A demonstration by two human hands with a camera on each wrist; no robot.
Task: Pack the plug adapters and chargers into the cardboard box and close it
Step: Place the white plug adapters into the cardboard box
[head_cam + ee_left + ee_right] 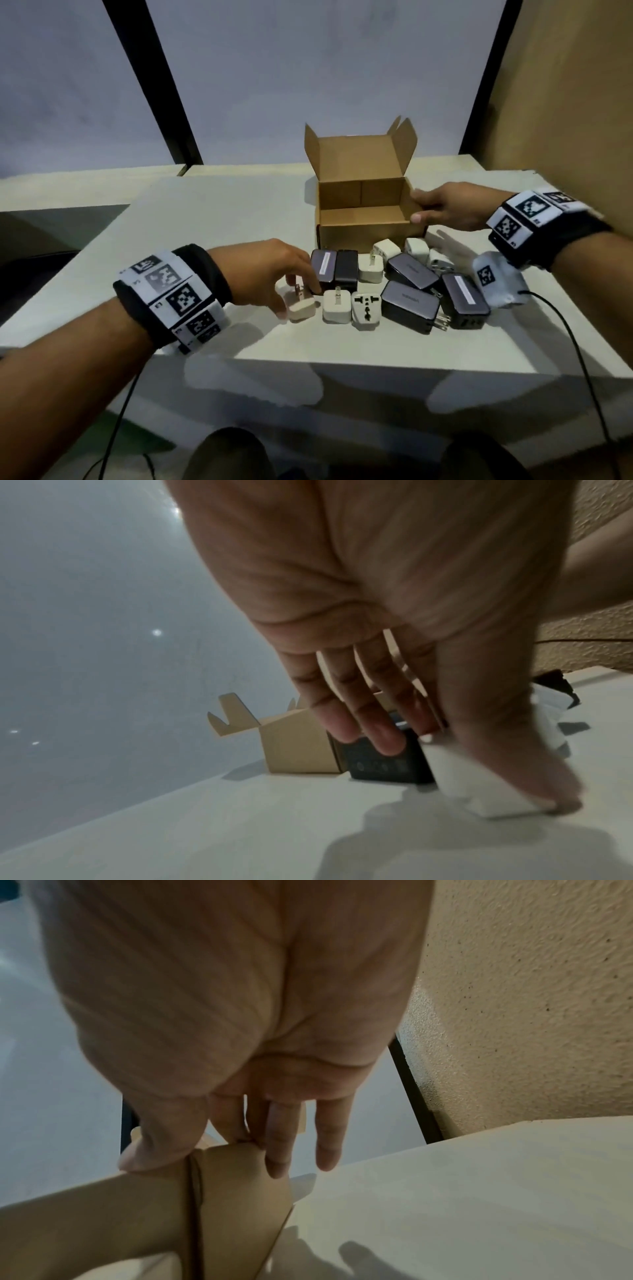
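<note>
An open cardboard box (363, 224) (294, 745) (103, 1218) stands on the white table (212, 240) with its lid up and nothing visible inside. My right hand (419, 207) (205, 1164) grips its right front corner, thumb inside the wall, fingers outside. In front of the box lie several chargers and adapters: two black chargers side by side (334, 269), three more black ones (409, 305), white plug cubes (337, 305) and a white universal adapter (365, 308). My left hand (298, 298) (474, 773) pinches the leftmost white charger (301, 306) (472, 788), which sits tilted on the table.
The table's front edge (342, 363) runs just below the pile. A tan textured wall (565, 85) (531, 988) rises close on the right. A black cable (575, 349) trails from my right wrist over the table edge. Bare tabletop lies left of the box.
</note>
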